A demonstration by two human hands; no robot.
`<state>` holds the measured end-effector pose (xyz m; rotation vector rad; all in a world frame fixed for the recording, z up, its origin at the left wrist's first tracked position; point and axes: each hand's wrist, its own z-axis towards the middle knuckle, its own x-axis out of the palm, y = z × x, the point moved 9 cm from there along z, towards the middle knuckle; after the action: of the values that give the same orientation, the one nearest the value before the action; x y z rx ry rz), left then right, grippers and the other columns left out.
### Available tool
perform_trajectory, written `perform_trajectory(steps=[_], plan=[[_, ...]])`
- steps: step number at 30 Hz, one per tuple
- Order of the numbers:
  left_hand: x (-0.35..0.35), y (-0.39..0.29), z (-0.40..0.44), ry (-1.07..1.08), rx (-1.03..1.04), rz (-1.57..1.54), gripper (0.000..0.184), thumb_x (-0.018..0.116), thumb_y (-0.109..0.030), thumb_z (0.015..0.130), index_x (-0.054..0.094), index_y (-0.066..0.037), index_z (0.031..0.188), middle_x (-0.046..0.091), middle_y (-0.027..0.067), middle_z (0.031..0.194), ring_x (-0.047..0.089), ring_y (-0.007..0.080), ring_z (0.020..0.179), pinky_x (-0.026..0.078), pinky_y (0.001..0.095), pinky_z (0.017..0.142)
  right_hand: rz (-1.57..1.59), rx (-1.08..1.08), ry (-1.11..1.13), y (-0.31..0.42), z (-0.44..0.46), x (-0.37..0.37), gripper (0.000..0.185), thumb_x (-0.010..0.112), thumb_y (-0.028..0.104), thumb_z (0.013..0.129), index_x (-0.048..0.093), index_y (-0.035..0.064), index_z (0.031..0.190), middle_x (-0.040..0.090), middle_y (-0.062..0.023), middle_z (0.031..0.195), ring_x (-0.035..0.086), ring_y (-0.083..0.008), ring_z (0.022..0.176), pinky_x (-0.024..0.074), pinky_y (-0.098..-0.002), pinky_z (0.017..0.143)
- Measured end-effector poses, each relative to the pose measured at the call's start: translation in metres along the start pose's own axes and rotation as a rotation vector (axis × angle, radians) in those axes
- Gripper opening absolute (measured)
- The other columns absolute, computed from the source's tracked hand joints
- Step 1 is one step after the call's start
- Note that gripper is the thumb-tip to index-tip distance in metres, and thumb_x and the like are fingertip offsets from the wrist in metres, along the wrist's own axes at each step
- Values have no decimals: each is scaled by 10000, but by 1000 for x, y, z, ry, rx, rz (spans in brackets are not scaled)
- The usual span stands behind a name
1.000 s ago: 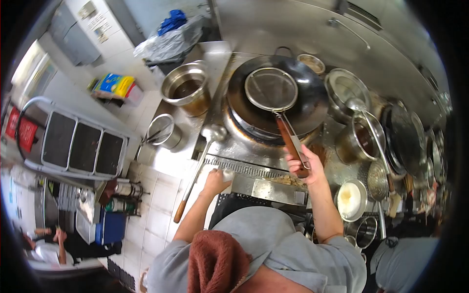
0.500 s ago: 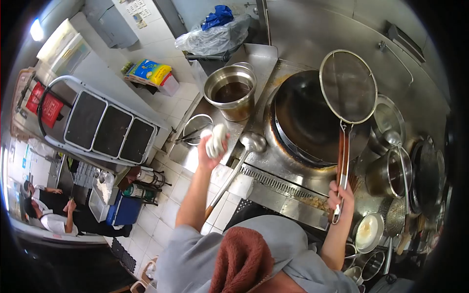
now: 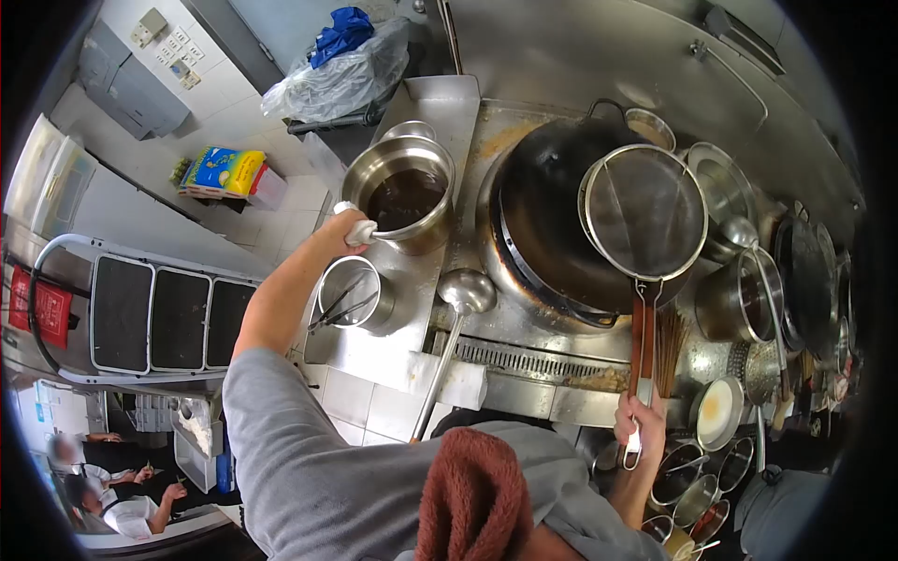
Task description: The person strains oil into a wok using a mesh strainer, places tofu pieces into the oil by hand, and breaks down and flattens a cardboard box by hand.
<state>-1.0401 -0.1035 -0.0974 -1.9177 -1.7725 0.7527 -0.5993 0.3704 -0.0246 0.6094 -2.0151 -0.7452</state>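
Observation:
My left hand point(image 3: 354, 230) is closed on a white cloth point(image 3: 361, 233) at the near-left rim of a steel pot point(image 3: 437, 227) of dark liquid. My right hand point(image 3: 641, 425) grips the wooden handles of two round mesh strainers point(image 3: 645, 213), one over the other, held above the right side of a large black wok point(image 3: 552, 210). Between the pot and wok a ladle point(image 3: 467, 291) lies with its handle towards me. A smaller steel pot point(image 3: 350, 293) with dark utensils stands just below my left hand.
More pots and a ladle point(image 3: 739, 232) are at the right, with a white bowl point(image 3: 718, 413) nearer. A stepladder point(image 3: 178, 316) stands left. Several people point(image 3: 131, 510) are at the lower left, and a grey sleeve point(image 3: 786, 510) shows at the lower right.
My left hand has gone with the cloth from above the small pot to the rim of the larger pot. The strainers are lower over the wok, and the camera view has shifted.

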Motion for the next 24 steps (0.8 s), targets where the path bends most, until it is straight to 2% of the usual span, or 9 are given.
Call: perform_trajectory(steps=[5,7,9,11,12,15,19,20,24], plan=[[-6,-17,15,-129,211,-21,287,618,-178,774,577,-75,1039,628,114,992,630,260,872,518,442,725,-26,-44,9,9,-6,18,510,564,57,820,382,57,1297,454,-68,733,403,-100,440,351,-240,339],[-2,-27,-8,-162,230,-16,258,604,-242,797,576,-113,1019,632,84,985,614,252,887,474,469,808,5,-4,95,11,-7,28,423,558,36,838,404,66,1231,450,-80,762,417,-96,455,357,-237,343],[1,-40,-18,-164,243,-1,283,618,-246,777,582,-110,1023,630,90,993,610,255,904,470,481,807,20,-3,121,13,-7,31,518,548,20,835,375,78,1319,452,-82,776,425,-98,468,366,-237,354],[7,-60,-43,-210,323,89,318,640,-200,735,593,-68,1021,630,130,973,632,284,845,495,487,743,106,-12,99,14,-8,40,674,550,10,824,289,76,1442,464,-86,785,418,-98,461,363,-242,357],[10,-68,-40,-176,337,107,309,643,-209,734,600,-75,1008,632,124,963,632,280,839,496,483,733,213,-11,139,14,-8,45,648,542,16,863,286,93,1454,465,-95,820,418,-100,468,367,-241,368],[15,-95,-45,-106,370,176,302,651,-243,731,615,-90,990,637,107,911,631,263,803,498,460,688,282,64,180,10,-4,53,557,530,45,904,332,112,1421,459,-95,831,427,-99,497,378,-230,393],[35,-147,-73,-78,502,377,232,629,-273,781,594,-108,941,613,42,780,586,185,598,453,372,476,325,151,296,17,-3,66,573,536,5,881,343,105,1411,475,-59,801,439,-96,521,378,-237,411],[45,-160,-81,-69,559,459,325,656,-282,721,624,-87,979,624,62,810,603,201,677,459,392,543,323,173,277,15,-4,61,571,545,-11,867,356,96,1395,487,-53,801,445,-95,530,382,-244,423],[111,-200,-135,-153,580,747,305,615,-279,732,631,-68,952,603,53,709,594,194,581,429,370,433,442,181,287,25,-8,52,523,583,-18,838,403,64,1322,512,-52,808,461,-93,550,391,-261,452]])
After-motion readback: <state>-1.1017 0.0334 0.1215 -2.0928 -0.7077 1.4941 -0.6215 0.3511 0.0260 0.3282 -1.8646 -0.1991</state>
